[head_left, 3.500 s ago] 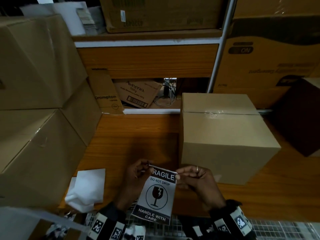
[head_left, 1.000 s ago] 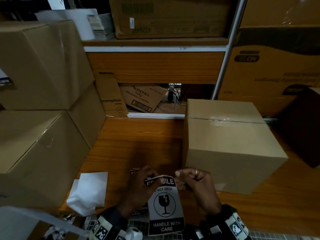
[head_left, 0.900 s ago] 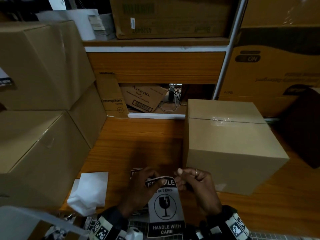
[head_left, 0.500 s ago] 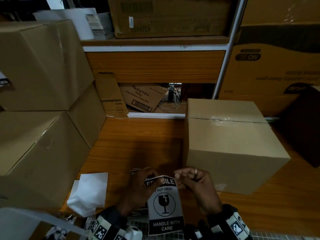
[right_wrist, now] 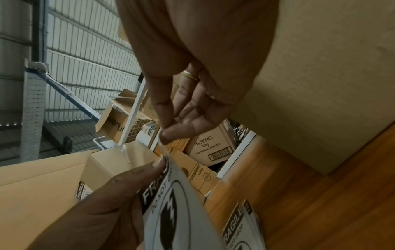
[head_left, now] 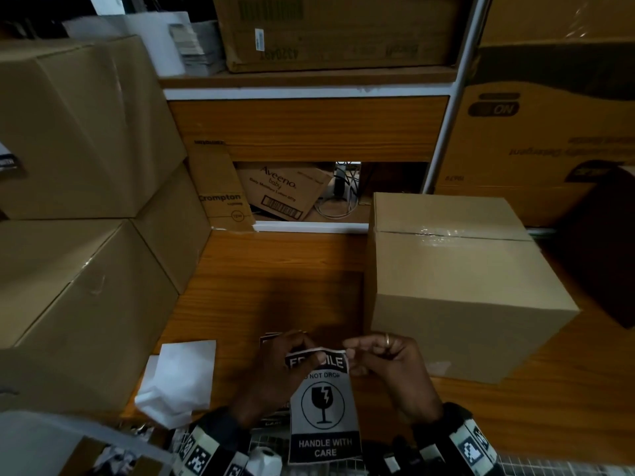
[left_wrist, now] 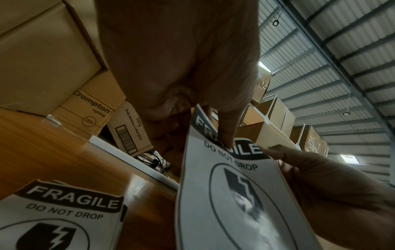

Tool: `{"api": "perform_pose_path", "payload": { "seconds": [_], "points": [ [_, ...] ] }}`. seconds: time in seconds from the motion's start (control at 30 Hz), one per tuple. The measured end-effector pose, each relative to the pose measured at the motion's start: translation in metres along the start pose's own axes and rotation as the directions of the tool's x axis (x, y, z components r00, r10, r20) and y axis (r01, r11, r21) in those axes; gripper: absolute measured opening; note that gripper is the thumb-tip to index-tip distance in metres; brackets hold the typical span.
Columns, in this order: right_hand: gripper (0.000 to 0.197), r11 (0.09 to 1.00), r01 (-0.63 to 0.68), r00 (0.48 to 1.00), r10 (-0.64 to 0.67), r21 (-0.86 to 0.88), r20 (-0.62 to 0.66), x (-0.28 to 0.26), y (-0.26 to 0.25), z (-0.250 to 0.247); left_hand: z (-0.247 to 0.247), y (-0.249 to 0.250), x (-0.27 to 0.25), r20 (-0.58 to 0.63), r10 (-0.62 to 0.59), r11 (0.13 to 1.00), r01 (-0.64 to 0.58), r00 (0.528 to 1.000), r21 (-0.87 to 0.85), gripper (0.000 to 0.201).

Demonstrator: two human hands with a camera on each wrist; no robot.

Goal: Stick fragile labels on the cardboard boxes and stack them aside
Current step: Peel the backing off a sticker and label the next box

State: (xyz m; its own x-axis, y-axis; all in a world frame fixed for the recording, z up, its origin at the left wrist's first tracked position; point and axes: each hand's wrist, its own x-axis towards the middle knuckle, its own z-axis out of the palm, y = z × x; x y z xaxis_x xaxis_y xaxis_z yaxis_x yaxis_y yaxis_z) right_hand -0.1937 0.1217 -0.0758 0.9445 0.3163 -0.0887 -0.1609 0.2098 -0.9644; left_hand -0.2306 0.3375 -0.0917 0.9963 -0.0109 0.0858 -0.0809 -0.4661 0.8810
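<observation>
A black-and-white fragile label (head_left: pixel 323 407) hangs upright over the table's near edge between both hands. My left hand (head_left: pixel 309 355) pinches its top edge, thumb on the black FRAGILE band (left_wrist: pixel 226 142). At the label's top right corner, my right hand (head_left: pixel 350 353) pinches a thin edge (right_wrist: pixel 165 132) between thumb and forefinger. A plain taped cardboard box (head_left: pixel 457 280) stands on the wooden table (head_left: pixel 275 280) just behind and right of the hands. More fragile labels (left_wrist: pixel 59 211) lie flat on the table under the left hand.
Two big cardboard boxes (head_left: pixel 68 286) are stacked at the left; the upper one (head_left: pixel 86 125) bears a label at its left side. White backing sheets (head_left: pixel 178 379) lie at the near left. Shelves with cartons (head_left: pixel 330 32) stand behind, and a dark box (head_left: pixel 604 242) at far right.
Since 3.5 s ago the hands have drawn closer together on the label's top edge and the label now hangs straighter. Over the last second almost nothing moved.
</observation>
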Motion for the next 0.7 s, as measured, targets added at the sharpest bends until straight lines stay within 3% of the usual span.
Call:
{"api": "perform_pose_path", "payload": {
  "seconds": [0.2, 0.63, 0.7],
  "points": [
    [0.02, 1.0, -0.022, 1.0, 0.022, 0.0, 0.015, 0.001, 0.003, 0.0, -0.001, 0.004, -0.001, 0.004, 0.003, 0.999, -0.003, 1.0, -0.035, 0.019],
    [0.014, 0.999, -0.031, 0.999, 0.03, 0.012, 0.036, 0.0, 0.0, 0.001, -0.002, 0.009, -0.001, 0.012, 0.029, 1.0, -0.029, 1.0, -0.012, 0.025],
    [0.014, 1.0, -0.008, 0.999, 0.007, 0.004, 0.04, 0.001, -0.001, 0.001, -0.003, 0.012, -0.001, 0.006, 0.011, 0.999, -0.011, 1.0, -0.033, 0.018]
  ]
}}
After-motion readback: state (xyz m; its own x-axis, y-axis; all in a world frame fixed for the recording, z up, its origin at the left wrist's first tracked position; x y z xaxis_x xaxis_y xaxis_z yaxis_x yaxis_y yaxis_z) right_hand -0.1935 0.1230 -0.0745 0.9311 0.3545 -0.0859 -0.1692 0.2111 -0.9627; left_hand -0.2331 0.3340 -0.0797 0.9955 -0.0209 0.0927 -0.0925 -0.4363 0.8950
